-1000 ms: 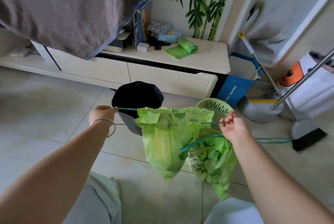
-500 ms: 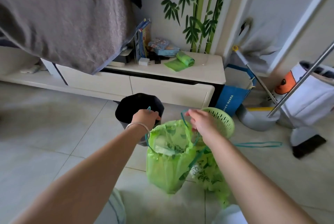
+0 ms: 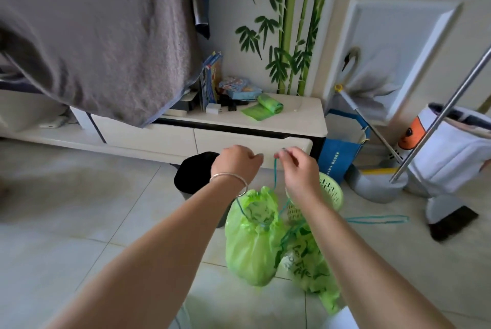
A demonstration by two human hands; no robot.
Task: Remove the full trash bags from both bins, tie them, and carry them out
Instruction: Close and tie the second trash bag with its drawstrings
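- While the left hand [image 3: 237, 162] and right hand [image 3: 297, 169] each pinch the teal drawstring [image 3: 275, 173], cross the ends close above the green bag [image 3: 252, 238].
- Cinch the knot snug before lifting.

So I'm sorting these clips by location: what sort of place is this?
Most likely a living room in a home: a low white TV-style cabinet against a wall with bamboo decals, a panelled door, and a tiled floor.

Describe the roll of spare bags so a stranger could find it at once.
Look at the white cabinet under the bamboo mural. On its top, right of the boxes, lies the green roll, one sheet unrolled; nothing else up there is green.
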